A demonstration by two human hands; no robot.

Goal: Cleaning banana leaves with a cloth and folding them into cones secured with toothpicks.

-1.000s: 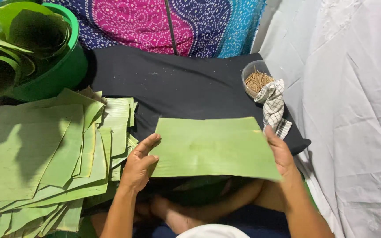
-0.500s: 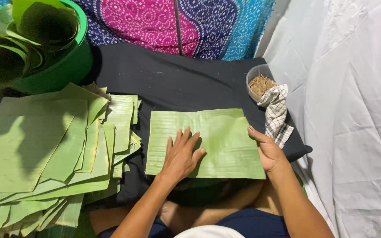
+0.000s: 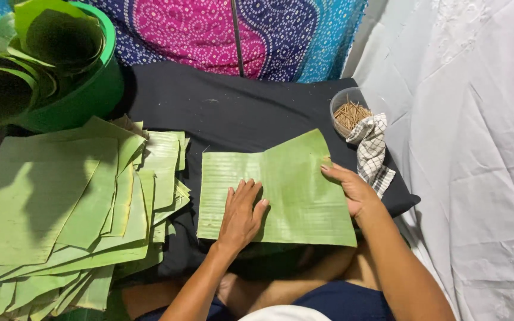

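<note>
Hands, left (image 3: 241,213) and right (image 3: 352,191), press flat, open-palmed, on ribbed green leaf (image 3: 295,178).

Middle: we see a leaf sheet (image 3: 281,190) lying flat on the dark cloth (image 3: 233,107).
On it: our left hand (image 3: 240,213) lies on its near part, our right hand (image 3: 352,190) at its right edge.
Left: a stack of cut leaves (image 3: 60,202), just beside the sheet.
Far left: a tub (image 3: 84,95) holding rolled leaves (image 3: 43,44), behind the stack.
Far right: a bowl of sticks (image 3: 350,112), with a checked rag (image 3: 373,151) draped against it.
</note>
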